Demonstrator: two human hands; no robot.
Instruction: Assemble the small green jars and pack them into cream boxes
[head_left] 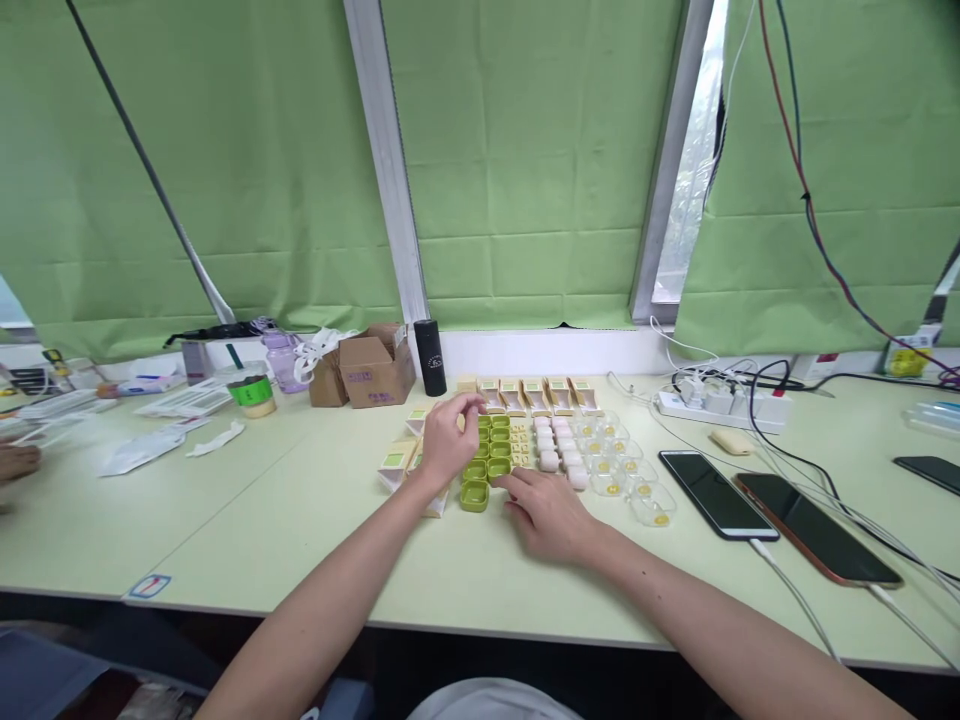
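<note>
Two columns of small green square containers (474, 495) stand on the table in front of me. My left hand (452, 432) is over their left side, its fingers curled together; whatever they may hold is hidden. My right hand (544, 508) lies low at the near end of the columns, fingers stretched out and apart. Its index fingertip touches or nearly touches a green container (499, 469). Right of the containers are small yellow pieces (519, 445), pale pink rounded pieces (549, 461) and clear plastic shells with yellow spots (613, 484). Small open cartons (394, 464) sit beside my left hand.
More cartons (535, 397) line the back. Behind them are a black bottle (430, 358), a cardboard box (375, 370) and a cup (253, 391). Two phones (720, 495) with cables and a power strip (724, 405) lie right. Another person's hand (19, 462) shows far left.
</note>
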